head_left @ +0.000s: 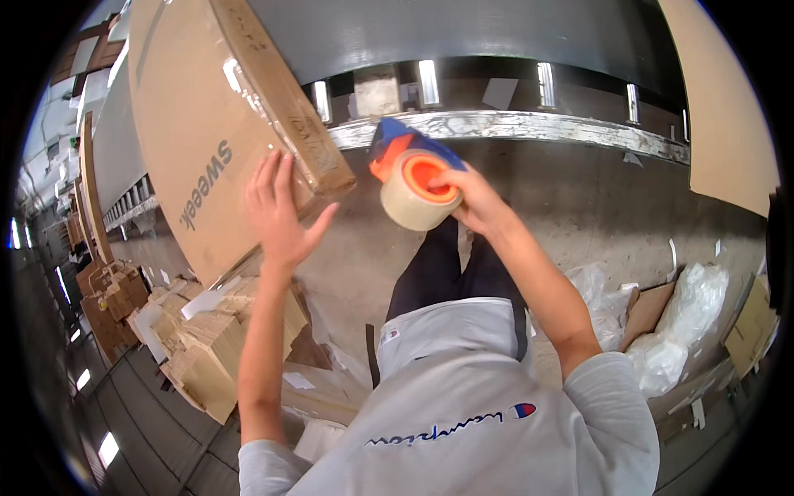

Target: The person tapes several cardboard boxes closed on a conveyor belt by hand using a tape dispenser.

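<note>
My right hand (471,198) is wrapped round a tape dispenser (422,178) with a blue and orange body and a thick roll of clear tape. The thumb lies over the orange hub, and the dispenser is held in the air to the right of a large flat cardboard box (198,157). Flat against the near part of this box rests my left hand (277,202), its fingers stretched and the thumb apart. Shiny clear tape runs along the box's edge beside the fingers. How the right fingers close behind the dispenser is hidden.
A dark grey bench top (480,33) with a worn white rail (513,126) spans the far side. At right stands a cardboard sheet (728,99). Stacked cardboard (215,347) lies at lower left, crumpled clear plastic wrap (678,331) at lower right, both on the floor.
</note>
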The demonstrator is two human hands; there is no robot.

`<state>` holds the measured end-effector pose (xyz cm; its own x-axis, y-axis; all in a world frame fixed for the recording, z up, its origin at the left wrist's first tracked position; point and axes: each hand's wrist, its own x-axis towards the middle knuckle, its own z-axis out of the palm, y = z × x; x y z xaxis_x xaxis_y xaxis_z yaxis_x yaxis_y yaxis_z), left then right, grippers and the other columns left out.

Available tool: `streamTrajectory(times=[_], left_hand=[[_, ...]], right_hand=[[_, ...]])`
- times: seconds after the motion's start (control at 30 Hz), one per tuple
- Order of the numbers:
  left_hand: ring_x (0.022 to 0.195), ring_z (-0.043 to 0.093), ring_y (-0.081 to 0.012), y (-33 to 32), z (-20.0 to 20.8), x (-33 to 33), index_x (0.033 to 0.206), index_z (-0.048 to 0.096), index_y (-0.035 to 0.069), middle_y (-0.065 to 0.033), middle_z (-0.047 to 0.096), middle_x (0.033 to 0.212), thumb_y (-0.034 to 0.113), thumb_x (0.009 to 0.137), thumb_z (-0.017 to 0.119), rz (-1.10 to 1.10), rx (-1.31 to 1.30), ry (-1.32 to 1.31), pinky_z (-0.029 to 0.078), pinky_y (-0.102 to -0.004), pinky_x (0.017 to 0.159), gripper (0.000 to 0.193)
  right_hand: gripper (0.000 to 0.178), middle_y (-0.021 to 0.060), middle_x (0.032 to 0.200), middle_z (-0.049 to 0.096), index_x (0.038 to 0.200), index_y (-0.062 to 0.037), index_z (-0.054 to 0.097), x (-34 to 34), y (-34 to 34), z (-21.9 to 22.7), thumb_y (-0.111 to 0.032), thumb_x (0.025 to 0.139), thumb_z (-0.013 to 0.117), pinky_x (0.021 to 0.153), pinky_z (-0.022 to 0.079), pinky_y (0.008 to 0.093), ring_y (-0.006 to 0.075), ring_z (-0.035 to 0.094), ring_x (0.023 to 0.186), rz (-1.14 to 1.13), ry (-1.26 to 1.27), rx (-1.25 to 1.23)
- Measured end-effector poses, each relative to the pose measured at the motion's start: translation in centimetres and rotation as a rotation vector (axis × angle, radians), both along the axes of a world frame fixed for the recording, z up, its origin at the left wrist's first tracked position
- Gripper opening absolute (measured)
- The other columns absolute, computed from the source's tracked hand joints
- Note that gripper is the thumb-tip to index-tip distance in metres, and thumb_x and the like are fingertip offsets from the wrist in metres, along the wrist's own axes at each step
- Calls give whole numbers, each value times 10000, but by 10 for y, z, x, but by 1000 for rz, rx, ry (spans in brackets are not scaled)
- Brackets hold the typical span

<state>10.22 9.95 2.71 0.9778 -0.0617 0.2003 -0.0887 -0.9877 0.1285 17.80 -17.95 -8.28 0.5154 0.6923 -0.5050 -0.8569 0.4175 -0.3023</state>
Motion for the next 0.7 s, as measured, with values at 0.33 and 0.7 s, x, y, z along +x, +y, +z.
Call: streamTrajectory(times=[0.33, 0.7], left_hand=[[1006, 575, -253, -63, 11, 48, 922, 702, 134, -35, 635, 1002, 258, 730, 881, -30, -132, -151, 406, -408, 878, 291], [854, 627, -131, -17, 37, 77, 942, 675, 1, -40, 683, 894, 73, 895, 737, 81, -774, 416, 496, -297, 810, 106]], right_hand=[[461, 113, 1257, 658, 1339, -4, 561, 0, -7, 61, -50, 889, 651, 964, 551, 354, 193, 669, 1118, -45, -23, -57], [338, 107, 1131, 704, 1219, 11, 624, 1, -35, 34, -5, 882, 626, 890, 577, 322, 167, 703, 1004, 42, 80, -53]])
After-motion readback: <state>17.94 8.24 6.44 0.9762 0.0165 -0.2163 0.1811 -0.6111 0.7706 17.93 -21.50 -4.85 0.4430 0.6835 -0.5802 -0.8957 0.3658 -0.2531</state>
